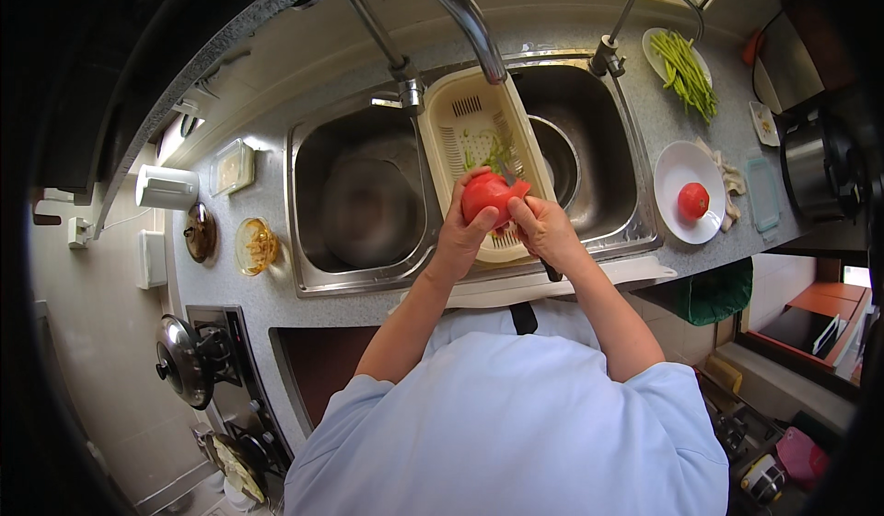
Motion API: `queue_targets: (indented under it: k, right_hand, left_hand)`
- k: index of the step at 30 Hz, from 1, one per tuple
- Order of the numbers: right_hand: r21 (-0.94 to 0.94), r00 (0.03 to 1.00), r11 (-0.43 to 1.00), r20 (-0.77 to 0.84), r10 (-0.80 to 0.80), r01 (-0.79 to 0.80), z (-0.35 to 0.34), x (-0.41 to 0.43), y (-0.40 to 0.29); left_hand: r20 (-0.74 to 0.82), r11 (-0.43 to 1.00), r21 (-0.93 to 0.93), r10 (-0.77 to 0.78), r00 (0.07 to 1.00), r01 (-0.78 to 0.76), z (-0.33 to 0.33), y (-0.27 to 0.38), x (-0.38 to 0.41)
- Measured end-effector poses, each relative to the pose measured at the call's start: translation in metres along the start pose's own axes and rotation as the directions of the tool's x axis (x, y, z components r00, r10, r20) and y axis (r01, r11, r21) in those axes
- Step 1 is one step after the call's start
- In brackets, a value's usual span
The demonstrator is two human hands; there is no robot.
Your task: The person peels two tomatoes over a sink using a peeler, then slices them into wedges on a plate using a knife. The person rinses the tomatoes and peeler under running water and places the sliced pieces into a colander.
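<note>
My left hand (459, 236) is wrapped around a red tomato (482, 197), held above a cream plastic draining basket (436, 112). In my right hand (552, 234) is a small knife whose dark handle (550, 271) sticks out below the palm. Its blade (506, 172) lies against the upper right of the tomato. A flap of red skin (519, 189) stands off there, close to my right thumb. Green scraps (494, 149) lie inside the basket, which rests across the divider of a steel double sink (298, 240). The tomato and hands hide part of the basket.
On the right, a white plate (673, 222) holds another tomato (693, 202), and green stalks (684, 74) lie on a farther plate. A chrome faucet (476, 26) arches over the basket. The right basin contains a metal bowl (563, 157). A lidded pan (186, 360) sits on the stove at left.
</note>
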State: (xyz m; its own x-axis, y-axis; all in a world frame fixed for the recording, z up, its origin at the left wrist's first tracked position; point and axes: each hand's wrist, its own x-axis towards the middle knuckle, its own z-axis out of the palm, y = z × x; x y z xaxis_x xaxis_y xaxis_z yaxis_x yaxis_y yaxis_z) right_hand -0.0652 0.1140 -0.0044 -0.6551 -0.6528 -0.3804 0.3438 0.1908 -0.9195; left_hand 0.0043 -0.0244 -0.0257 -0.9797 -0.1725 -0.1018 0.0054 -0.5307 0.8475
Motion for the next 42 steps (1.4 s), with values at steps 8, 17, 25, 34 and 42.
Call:
queue_targets:
  k: [8, 17, 25, 34, 42]
  right_hand:
    - [-0.089, 0.979, 0.985, -0.126, -0.159, 0.149, 0.002, 0.004, 0.014]
    - [-0.365, 0.943, 0.911, -0.189, -0.275, 0.193, 0.007, -0.003, 0.007]
    - [-0.555, 0.913, 0.809, -0.200, -0.355, 0.193, 0.006, 0.002, 0.016]
    - [-0.573, 0.929, 0.784, -0.097, -0.357, 0.241, -0.005, 0.000, 0.011]
    - [-0.044, 0.997, 0.999, 0.078, 0.012, -0.008, -0.008, -0.003, -0.008]
  left_hand:
    - [-0.086, 0.987, 0.163, 0.020, 0.996, -0.005, 0.006, -0.001, 0.000]
    - [-0.163, 0.961, 0.274, 0.080, 0.983, -0.033, 0.017, -0.005, -0.002]
    - [-0.204, 0.943, 0.331, 0.061, 0.977, 0.011, 0.019, -0.006, -0.001]
    - [-0.117, 0.883, 0.467, 0.014, 0.993, 0.042, 0.009, 0.001, -0.001]
    - [0.058, 0.989, 0.140, 0.034, 0.998, -0.042, 0.000, 0.006, -0.003]
